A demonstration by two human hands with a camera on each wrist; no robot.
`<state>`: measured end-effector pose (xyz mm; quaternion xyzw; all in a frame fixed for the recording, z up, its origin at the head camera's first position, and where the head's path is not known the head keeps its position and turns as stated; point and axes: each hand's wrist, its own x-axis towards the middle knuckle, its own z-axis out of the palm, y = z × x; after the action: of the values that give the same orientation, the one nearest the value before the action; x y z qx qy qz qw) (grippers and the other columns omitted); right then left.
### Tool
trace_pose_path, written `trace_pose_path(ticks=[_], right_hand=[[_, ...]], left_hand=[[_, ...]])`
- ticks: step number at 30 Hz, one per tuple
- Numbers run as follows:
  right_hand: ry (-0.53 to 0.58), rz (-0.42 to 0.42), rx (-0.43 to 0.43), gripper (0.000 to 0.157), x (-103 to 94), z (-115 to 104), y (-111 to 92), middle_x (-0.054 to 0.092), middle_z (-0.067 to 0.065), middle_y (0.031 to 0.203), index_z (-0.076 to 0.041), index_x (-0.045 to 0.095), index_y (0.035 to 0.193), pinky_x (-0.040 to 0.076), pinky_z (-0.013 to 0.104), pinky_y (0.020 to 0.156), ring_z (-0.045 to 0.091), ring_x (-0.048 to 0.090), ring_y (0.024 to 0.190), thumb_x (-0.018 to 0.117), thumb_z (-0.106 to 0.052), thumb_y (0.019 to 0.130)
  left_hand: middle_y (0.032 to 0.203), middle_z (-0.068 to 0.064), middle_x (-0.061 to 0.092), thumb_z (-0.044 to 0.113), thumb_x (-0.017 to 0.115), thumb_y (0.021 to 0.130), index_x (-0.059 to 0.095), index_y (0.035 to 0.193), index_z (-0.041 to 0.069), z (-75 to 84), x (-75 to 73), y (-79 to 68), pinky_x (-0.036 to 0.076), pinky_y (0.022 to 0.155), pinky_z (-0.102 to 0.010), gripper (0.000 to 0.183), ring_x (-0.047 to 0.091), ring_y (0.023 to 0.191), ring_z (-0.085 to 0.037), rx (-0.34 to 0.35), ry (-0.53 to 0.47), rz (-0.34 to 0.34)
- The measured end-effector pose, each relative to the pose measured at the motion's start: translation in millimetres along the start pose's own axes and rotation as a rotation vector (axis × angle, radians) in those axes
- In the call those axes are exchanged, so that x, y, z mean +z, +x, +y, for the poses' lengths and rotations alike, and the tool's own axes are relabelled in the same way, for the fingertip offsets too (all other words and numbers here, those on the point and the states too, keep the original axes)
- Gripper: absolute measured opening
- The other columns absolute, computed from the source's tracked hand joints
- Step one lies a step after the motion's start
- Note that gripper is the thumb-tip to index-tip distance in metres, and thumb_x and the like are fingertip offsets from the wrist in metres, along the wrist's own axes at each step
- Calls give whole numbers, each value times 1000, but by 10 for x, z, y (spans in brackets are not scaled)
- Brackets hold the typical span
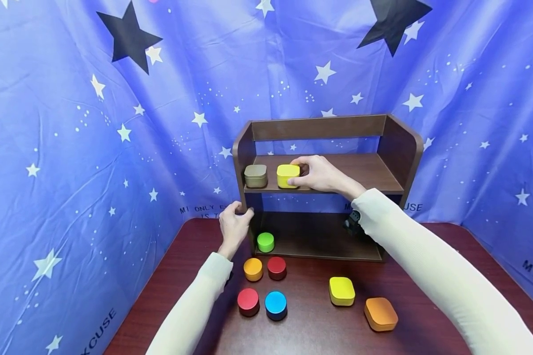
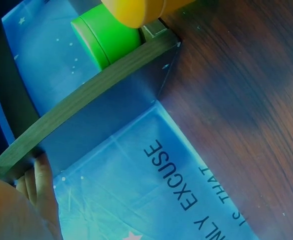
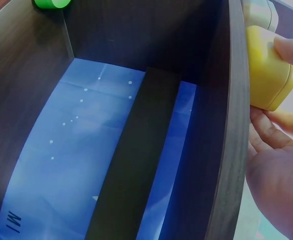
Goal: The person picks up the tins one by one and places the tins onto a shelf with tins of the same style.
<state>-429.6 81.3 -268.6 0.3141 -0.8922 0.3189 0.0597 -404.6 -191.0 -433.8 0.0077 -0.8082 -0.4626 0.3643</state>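
Note:
My right hand [image 1: 322, 173] pinches a yellow square tin [image 1: 288, 176] at the front of the wooden shelf unit's upper board [image 1: 346, 170]. In the right wrist view, thumb and fingers of the right hand [image 3: 281, 165] are around that yellow tin [image 3: 269, 70]. Just left of it stands an olive-grey square tin [image 1: 255, 176]. My left hand [image 1: 234, 224] grips the front edge of the unit's left side panel [image 1: 244, 162]; in the left wrist view its fingers [image 2: 44, 185] reach round the panel. A green round tin [image 1: 265, 242] sits on the lower board at the left.
On the table [image 1: 306, 335], in front of the unit, stand round tins: orange [image 1: 253, 269], dark red [image 1: 277, 267], red [image 1: 248, 301] and blue [image 1: 276, 305]. Farther right are a yellow square tin [image 1: 342, 291] and an orange square tin [image 1: 380, 314]. A starry blue cloth [image 1: 182, 123] hangs behind.

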Motion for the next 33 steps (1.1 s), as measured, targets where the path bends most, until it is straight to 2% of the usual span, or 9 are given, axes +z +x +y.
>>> trace_pose_path(ticks=[6,16,18,21,26,33], right_hand=[[20,-5,17,49,9,9,2,76,17,117,-2,69,136,51,34,88,26,68,100,82,-25,95],[21,7,6,45,-3,0,10,77,16,114,-3,72,132,51,35,89,25,67,97,83,-25,94],[23,3,10,47,-5,8,4,77,17,116,-2,71,134,53,38,92,27,69,101,83,-25,95],[30,2,21,59,-13,19,-3,76,21,126,1,65,143,57,45,102,32,73,111,84,-26,94],[47,8,49,78,-46,47,-52,71,27,142,6,53,156,55,53,113,39,72,128,85,-28,93],[65,25,43,75,-125,90,-161,70,27,143,8,54,154,53,54,117,42,71,132,85,-29,95]], left_hand=[[80,-14,76,23,82,83,72,82,8,-4,-1,-4,48,74,-39,18,70,80,-34,-15,-1,-3],[80,-14,76,23,83,83,71,81,8,0,-11,5,48,74,-40,19,70,81,-35,-4,-12,-5],[80,-14,77,24,83,83,72,81,9,0,-5,2,48,74,-40,19,71,81,-34,-5,-11,-9],[80,-13,78,24,83,83,72,81,9,1,-1,4,48,75,-41,18,72,82,-35,-9,-6,-13],[80,-13,77,24,83,84,71,81,9,1,4,-2,48,75,-40,19,71,81,-35,-12,0,-14],[78,-13,76,23,83,84,70,80,10,8,-2,-9,47,74,-40,18,70,80,-33,-13,-4,-5]])
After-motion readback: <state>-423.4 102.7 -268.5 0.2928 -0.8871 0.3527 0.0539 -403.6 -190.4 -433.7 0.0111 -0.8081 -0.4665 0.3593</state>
